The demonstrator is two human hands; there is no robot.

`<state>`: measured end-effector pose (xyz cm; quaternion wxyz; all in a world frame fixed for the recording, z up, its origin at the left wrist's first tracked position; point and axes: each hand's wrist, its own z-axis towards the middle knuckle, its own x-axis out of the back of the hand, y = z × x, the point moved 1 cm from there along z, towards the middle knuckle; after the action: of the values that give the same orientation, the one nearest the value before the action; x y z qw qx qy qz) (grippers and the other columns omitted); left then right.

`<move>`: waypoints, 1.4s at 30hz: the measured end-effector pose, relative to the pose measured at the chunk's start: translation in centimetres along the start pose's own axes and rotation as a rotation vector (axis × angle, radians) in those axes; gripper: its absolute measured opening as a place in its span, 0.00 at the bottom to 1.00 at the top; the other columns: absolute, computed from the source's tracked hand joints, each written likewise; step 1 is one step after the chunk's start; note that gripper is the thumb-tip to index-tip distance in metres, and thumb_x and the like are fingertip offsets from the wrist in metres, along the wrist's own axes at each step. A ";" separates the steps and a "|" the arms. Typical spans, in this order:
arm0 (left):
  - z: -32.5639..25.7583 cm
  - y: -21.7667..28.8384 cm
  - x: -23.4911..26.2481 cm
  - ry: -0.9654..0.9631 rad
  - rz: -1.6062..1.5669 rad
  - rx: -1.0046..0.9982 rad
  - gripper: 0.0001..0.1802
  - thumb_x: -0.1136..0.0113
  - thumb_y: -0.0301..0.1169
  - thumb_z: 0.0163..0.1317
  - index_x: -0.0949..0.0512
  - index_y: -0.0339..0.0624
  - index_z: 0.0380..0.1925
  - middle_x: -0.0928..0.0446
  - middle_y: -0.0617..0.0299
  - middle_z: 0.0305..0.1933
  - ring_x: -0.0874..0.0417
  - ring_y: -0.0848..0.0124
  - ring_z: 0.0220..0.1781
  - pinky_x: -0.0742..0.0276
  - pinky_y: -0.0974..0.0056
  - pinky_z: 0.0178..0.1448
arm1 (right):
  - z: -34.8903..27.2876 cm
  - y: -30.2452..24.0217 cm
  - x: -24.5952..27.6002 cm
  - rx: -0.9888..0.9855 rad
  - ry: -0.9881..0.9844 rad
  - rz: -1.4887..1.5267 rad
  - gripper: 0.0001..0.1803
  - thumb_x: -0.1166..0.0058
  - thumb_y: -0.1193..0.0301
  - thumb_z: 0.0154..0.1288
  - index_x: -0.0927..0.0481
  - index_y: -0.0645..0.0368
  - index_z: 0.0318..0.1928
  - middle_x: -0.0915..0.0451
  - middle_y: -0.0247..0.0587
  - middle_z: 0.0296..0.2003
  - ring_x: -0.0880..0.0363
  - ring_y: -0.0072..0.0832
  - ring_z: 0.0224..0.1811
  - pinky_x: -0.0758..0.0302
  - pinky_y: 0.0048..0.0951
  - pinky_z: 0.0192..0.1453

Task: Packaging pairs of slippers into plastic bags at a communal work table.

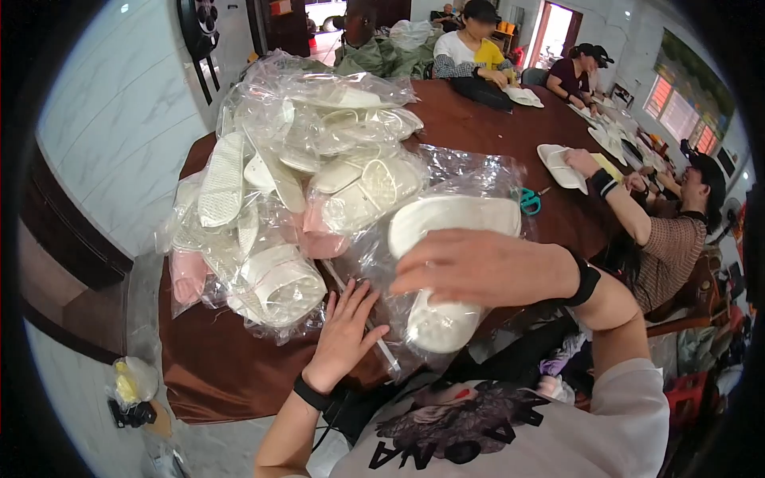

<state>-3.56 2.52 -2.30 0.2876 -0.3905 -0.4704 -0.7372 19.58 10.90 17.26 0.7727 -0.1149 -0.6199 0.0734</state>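
Observation:
In front of me on the brown-covered table lies a pair of white slippers (450, 219) in a clear plastic bag (470, 166). My right hand (470, 267) reaches across the slippers, its slightly blurred fingers stretched toward the left; whether it presses on them I cannot tell. My left hand (348, 323) lies with fingers spread at the bag's near left side, beside a narrow pale strip (386, 349) along the bag's edge. Just beyond it, a bagged white slipper (279, 283) belongs to a big heap.
The heap of bagged white slippers (221, 179) covers the table's left half, with pink pieces (188, 275) among them. Teal scissors (531, 201) lie right of the bag. Several people sit around the table (470, 119); at the right, one person's hand (586, 163) touches a white slipper (558, 166).

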 end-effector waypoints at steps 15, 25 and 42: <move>0.5 -0.2 0.4 0.335 -0.353 0.208 0.10 0.40 0.28 0.68 0.19 0.35 0.46 0.16 0.51 0.51 0.17 0.59 0.57 0.26 0.60 0.62 | -18.3 14.1 -6.6 -0.979 0.773 0.016 0.06 0.45 0.76 0.67 0.20 0.65 0.43 0.18 0.46 0.33 0.19 0.31 0.35 0.24 0.29 0.41; 0.5 -0.5 0.0 0.349 -0.399 0.365 0.06 0.40 0.26 0.67 0.21 0.35 0.41 0.15 0.54 0.40 0.14 0.67 0.43 0.23 0.64 0.49 | -15.7 17.3 -9.1 -1.163 0.627 0.892 0.22 0.40 0.67 0.67 0.22 0.68 0.57 0.17 0.37 0.43 0.21 0.22 0.42 0.25 0.25 0.48; 0.9 -0.5 0.2 0.338 -0.372 0.297 0.06 0.39 0.23 0.65 0.25 0.33 0.40 0.19 0.46 0.40 0.18 0.48 0.42 0.23 0.55 0.48 | -13.0 11.9 -7.0 -1.096 0.394 1.074 0.24 0.39 0.64 0.68 0.23 0.64 0.60 0.18 0.35 0.51 0.20 0.22 0.51 0.24 0.26 0.56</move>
<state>-3.74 3.52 -2.17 0.2757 -0.1228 -0.5820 -0.7551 31.07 19.41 4.81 0.5604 -0.7734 -0.2795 0.0988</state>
